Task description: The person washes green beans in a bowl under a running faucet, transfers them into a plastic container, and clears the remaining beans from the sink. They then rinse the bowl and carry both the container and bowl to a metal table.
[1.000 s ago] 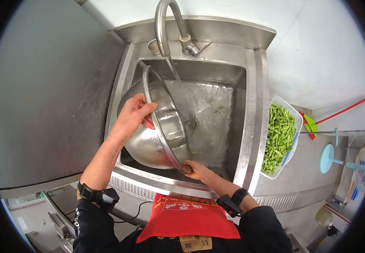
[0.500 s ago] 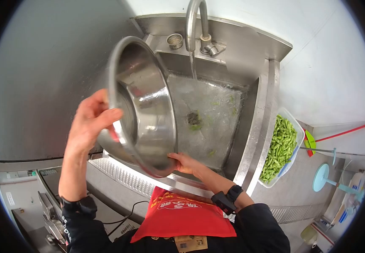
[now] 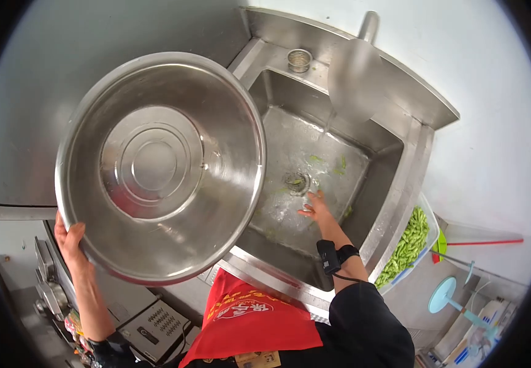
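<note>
My left hand (image 3: pixel 71 242) grips the rolled rim of a large stainless steel basin (image 3: pixel 153 161) at its lower left. The basin is tilted with its wet inside facing me, left of the sink (image 3: pixel 385 168). Down in the sink, my right hand (image 3: pixel 316 207) reaches close to the drain (image 3: pixel 296 183) with fingers spread, holding nothing. A few green pods (image 3: pixel 343 164) lie scattered on the wet sink floor, and some green bits sit at the drain.
A faucet (image 3: pixel 370 26) rises at the back, largely behind a grey blur. On the sink's back ledge stands a small metal strainer cup (image 3: pixel 299 60). Right of the sink, a clear tub (image 3: pixel 426 211) holds many green pods. A red-handled tool (image 3: pixel 486 242) lies beyond it.
The basin has swung left and turned its inside toward me. My right hand has let go of its rim and moved into the sink. Much of the sink water has drained.
</note>
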### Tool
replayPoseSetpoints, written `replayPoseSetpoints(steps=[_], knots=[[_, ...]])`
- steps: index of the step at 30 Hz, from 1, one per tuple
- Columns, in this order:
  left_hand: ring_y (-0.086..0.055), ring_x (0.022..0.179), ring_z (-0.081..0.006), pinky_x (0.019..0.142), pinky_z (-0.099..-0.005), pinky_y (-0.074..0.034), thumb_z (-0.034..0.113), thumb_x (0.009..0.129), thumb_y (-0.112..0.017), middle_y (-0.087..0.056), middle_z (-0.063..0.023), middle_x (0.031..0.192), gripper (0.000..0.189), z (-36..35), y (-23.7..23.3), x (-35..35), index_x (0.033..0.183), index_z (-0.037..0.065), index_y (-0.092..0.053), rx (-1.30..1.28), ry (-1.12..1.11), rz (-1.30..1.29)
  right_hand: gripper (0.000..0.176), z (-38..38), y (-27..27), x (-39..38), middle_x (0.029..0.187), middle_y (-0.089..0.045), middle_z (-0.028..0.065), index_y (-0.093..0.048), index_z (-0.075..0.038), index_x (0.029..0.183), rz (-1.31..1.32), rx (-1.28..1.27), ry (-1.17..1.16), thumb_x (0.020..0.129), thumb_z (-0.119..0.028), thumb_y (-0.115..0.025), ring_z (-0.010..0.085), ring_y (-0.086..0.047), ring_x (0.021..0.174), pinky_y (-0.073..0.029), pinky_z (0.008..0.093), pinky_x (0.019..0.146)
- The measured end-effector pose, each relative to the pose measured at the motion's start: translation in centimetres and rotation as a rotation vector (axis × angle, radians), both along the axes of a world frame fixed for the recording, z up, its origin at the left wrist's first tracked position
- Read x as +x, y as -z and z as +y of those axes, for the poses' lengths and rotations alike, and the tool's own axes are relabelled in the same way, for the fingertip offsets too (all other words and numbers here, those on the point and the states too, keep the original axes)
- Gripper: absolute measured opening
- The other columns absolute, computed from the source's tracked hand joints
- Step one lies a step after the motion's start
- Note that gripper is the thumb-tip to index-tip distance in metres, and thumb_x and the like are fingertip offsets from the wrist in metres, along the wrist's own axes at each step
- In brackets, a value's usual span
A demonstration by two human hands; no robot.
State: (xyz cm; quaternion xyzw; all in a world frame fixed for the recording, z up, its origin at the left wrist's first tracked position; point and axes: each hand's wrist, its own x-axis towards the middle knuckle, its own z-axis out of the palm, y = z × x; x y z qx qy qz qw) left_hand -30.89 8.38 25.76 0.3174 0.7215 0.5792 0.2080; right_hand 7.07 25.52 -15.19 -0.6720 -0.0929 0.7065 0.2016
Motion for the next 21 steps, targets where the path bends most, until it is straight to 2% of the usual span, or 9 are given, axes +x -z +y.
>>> replayPoseSetpoints(steps=[2,5,8,10,12,14,16,18,21], knots=[[-0.05,0.069,-0.0067,0.065,-0.0194,-0.041,0.012,0.064,-0.059,-0.055,0.0003,0.082,0.038,-3.0,-0.4,-1.1,0.101,0.002,-0.053,-0.035,-0.061,0.066,0.034,1.1,3.8,0.0,0.108,-0.049,0.0107,-0.046,-0.004,0.116,-0.147,0.086,-0.076,0.084,-0.013,-0.051,0.0215,-0.053,0.094,-0.055,0.0362,0.066],[-0.052,0.076,-0.0093,0.072,-0.022,-0.042,0.013,0.065,-0.062,-0.055,-0.0012,0.087,0.043,-6.5,-0.6,-1.8,0.106,0.003,-0.051,-0.015,-0.186,0.082,0.016,4.8,6.0,-0.4,0.079,-0.054,0.0036,-0.054,-0.006,0.097,-0.014,0.46,-0.046,0.083,-0.014,-0.054,0.0149,-0.053,0.071,-0.048,0.0275,0.054],[-0.053,0.079,-0.0102,0.075,-0.0234,-0.043,0.014,0.065,-0.064,-0.056,-0.0016,0.088,0.044,-8.2,-1.1,-1.4,0.106,0.004,-0.051,-0.01,-0.201,0.063,0.008,7.9,0.4,-3.5,0.063,-0.052,0.0003,-0.057,-0.005,0.086,-0.081,0.794,-0.265,0.083,-0.012,-0.053,0.0135,-0.053,0.063,-0.044,0.0243,0.054],[-0.053,0.079,-0.0103,0.076,-0.0236,-0.043,0.015,0.064,-0.066,-0.056,-0.0014,0.089,0.045,-9.1,-1.0,-1.2,0.106,0.004,-0.051,-0.017,-0.226,0.053,0.011,8.6,-0.3,-6.6,0.074,-0.055,0.0039,-0.056,-0.003,0.091,-0.185,1.067,-0.335,0.081,-0.008,-0.054,0.0147,-0.055,0.071,-0.044,0.0253,0.058],[-0.053,0.078,-0.0102,0.075,-0.0234,-0.043,0.017,0.063,-0.067,-0.056,-0.0009,0.088,0.046,-9.7,-0.9,-0.7,0.105,0.004,-0.052,-0.034,-0.251,0.059,0.02,9.6,-5.1,-10.1,0.1,-0.054,0.0099,-0.055,-0.003,0.097,-0.244,1.268,-0.309,0.077,-0.003,-0.053,0.02,-0.055,0.083,-0.044,0.0261,0.064],[-0.053,0.078,-0.0099,0.074,-0.0231,-0.043,0.018,0.062,-0.067,-0.056,-0.0004,0.087,0.046,-10.5,-0.9,-0.6,0.103,0.005,-0.052,-0.039,-0.27,0.059,0.03,12.7,-9.8,-13.1,0.126,-0.038,0.0163,-0.052,-0.003,0.104,-0.425,1.494,-0.353,0.074,0.0,-0.051,0.0289,-0.052,0.099,-0.046,0.0314,0.074],[-0.052,0.077,-0.0095,0.073,-0.0229,-0.043,0.018,0.061,-0.067,-0.056,0.0001,0.087,0.045,-11.8,-0.7,-0.7,0.101,0.005,-0.053,-0.051,-0.301,0.057,0.038,17.3,-11.8,-14.9,0.136,-0.024,0.0205,-0.05,-0.001,0.111,-0.795,1.684,-0.405,0.073,0.0,-0.052,0.0359,-0.045,0.111,-0.043,0.0374,0.085],[-0.052,0.077,-0.0091,0.073,-0.0227,-0.043,0.019,0.06,-0.067,-0.055,0.0007,0.087,0.043,-13.2,-0.3,-1.1,0.099,0.006,-0.053,-0.061,-0.357,0.055,0.043,21.9,-12.3,-15.4,0.14,-0.018,0.0198,-0.049,-0.006,0.117,-0.82,1.43,-0.518,0.075,-0.01,-0.054,0.0366,-0.033,0.123,-0.038,0.0402,0.094],[-0.052,0.078,-0.0109,0.072,-0.0242,-0.045,0.016,0.063,-0.063,-0.055,-0.002,0.09,0.046,-16.1,0.0,-1.8,0.105,0.005,-0.05,-0.087,-0.333,0.079,0.046,25.6,-11.3,-14.6,0.14,-0.018,0.0177,-0.047,-0.003,0.118,-1.027,1.212,-0.754,0.074,-0.012,-0.056,0.0353,-0.039,0.117,-0.039,0.04,0.092]])
